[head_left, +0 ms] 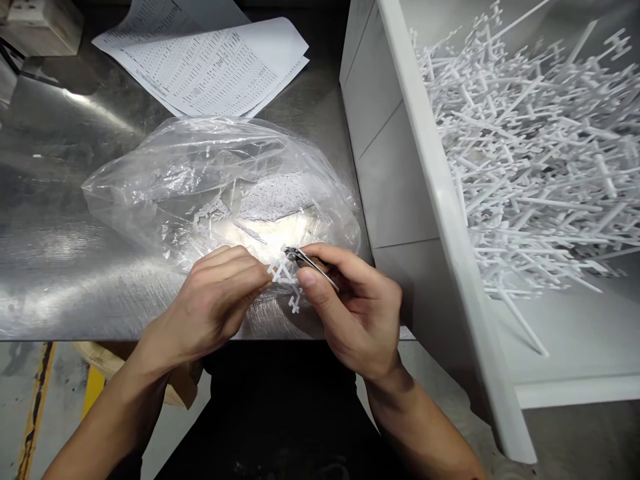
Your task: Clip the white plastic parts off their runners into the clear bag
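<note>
My left hand pinches a small white branched plastic sprue by its left side, near the table's front edge. Between thumb and fingers of my right hand is a metal nail clipper. Its jaws point left and meet the top of the sprue; whether they are closed on it I cannot tell. Right behind both hands lies a clear plastic bag, its mouth toward me. Many tiny light pieces are heaped inside it.
A large white bin full of tangled white plastic sprues stands at the right, its wall close to my right arm. Printed papers lie behind the bag on the metal table. A wooden block sits at the back left.
</note>
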`<action>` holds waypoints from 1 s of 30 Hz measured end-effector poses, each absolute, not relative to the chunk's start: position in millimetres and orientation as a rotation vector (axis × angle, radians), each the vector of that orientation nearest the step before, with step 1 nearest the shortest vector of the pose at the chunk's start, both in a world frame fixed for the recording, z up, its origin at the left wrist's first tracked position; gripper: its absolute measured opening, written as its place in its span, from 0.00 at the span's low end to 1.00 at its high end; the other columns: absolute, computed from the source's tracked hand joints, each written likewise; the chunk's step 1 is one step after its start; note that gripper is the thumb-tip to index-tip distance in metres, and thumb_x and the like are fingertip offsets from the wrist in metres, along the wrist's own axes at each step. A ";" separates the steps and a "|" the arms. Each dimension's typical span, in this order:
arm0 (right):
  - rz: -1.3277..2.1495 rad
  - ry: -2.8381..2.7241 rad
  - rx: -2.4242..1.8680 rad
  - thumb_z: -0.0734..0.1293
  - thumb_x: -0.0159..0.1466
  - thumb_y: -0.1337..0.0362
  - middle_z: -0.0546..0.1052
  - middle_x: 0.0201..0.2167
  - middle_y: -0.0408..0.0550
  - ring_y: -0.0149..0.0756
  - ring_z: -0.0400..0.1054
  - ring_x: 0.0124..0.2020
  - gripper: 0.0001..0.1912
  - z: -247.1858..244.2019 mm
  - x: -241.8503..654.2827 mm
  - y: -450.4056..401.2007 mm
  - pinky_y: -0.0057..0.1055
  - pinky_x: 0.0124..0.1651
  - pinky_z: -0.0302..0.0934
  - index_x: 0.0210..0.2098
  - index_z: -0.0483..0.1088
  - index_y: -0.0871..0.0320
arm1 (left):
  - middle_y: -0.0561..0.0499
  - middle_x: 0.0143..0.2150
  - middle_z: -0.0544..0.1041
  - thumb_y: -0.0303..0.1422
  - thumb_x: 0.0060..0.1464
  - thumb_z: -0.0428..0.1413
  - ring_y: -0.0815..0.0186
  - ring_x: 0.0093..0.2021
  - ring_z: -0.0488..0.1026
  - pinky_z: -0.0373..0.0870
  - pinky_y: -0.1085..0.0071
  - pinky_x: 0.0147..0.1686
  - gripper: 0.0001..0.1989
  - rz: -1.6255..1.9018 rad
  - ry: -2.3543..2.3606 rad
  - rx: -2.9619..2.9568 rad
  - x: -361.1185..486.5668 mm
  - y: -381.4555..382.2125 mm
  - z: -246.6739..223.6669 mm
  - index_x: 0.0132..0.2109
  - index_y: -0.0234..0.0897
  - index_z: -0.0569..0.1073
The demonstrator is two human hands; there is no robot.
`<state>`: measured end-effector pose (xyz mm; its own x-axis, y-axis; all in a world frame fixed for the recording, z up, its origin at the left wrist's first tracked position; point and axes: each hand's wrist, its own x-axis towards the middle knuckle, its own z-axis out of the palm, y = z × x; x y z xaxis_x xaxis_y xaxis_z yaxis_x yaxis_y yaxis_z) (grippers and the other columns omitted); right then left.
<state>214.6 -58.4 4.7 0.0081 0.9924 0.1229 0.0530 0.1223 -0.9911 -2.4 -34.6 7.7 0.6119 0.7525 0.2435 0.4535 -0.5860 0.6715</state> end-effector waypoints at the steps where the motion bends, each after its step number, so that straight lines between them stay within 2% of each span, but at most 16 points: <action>1: 1.079 -1.310 -1.158 0.75 0.72 0.63 0.77 0.31 0.40 0.29 0.66 0.27 0.07 4.3 215.2 -58.3 0.29 0.31 0.64 0.50 0.83 0.54 | 0.53 0.34 0.70 0.21 0.73 0.51 0.68 0.36 0.65 0.61 0.67 0.38 0.08 0.683 0.942 2.272 -2.6 -33.9 8.5 0.44 0.36 0.72; 7: 1.037 -1.298 -1.126 0.73 0.73 0.67 0.86 0.39 0.41 0.31 0.79 0.36 0.07 5.3 214.7 -56.8 0.28 0.41 0.73 0.49 0.83 0.53 | 0.55 0.33 0.70 0.24 0.75 0.51 0.71 0.35 0.63 0.62 0.69 0.39 0.08 0.662 0.928 2.226 -0.7 -34.3 15.7 0.46 0.36 0.73; 11: 1.044 -1.274 -1.197 0.73 0.74 0.66 0.86 0.37 0.41 0.31 0.81 0.36 0.05 6.6 213.7 -53.9 0.27 0.41 0.74 0.46 0.83 0.56 | 0.56 0.34 0.72 0.25 0.75 0.52 0.73 0.35 0.66 0.65 0.73 0.40 0.07 0.688 0.948 2.168 1.8 -34.8 19.4 0.48 0.37 0.75; 14: 1.063 -1.236 -1.246 0.73 0.73 0.65 0.84 0.32 0.41 0.30 0.77 0.31 0.04 7.1 212.7 -52.4 0.26 0.35 0.72 0.44 0.83 0.57 | 0.56 0.36 0.75 0.26 0.76 0.53 0.73 0.36 0.71 0.67 0.75 0.39 0.07 0.700 0.969 2.110 2.5 -33.8 19.6 0.51 0.38 0.76; 19: 1.121 -1.123 -1.229 0.75 0.69 0.64 0.77 0.25 0.38 0.27 0.67 0.24 0.03 10.4 210.0 -52.9 0.23 0.25 0.65 0.41 0.83 0.56 | 0.55 0.37 0.77 0.27 0.76 0.53 0.74 0.38 0.73 0.70 0.76 0.41 0.07 0.715 0.993 2.063 2.1 -33.9 18.0 0.49 0.38 0.76; 25: 1.219 -1.116 -1.135 0.78 0.66 0.66 0.74 0.25 0.38 0.27 0.64 0.23 0.05 14.3 210.0 -56.1 0.23 0.24 0.62 0.42 0.84 0.54 | 0.56 0.37 0.77 0.25 0.75 0.53 0.75 0.38 0.72 0.68 0.77 0.41 0.07 0.714 0.989 2.091 3.9 -34.5 17.7 0.46 0.38 0.74; 30: 1.218 -1.133 -1.131 0.77 0.68 0.64 0.75 0.25 0.39 0.27 0.63 0.23 0.04 13.0 211.5 -58.1 0.25 0.25 0.62 0.44 0.84 0.52 | 0.56 0.36 0.76 0.26 0.75 0.53 0.74 0.36 0.71 0.68 0.76 0.40 0.07 0.706 0.995 2.115 3.9 -34.6 18.1 0.45 0.38 0.74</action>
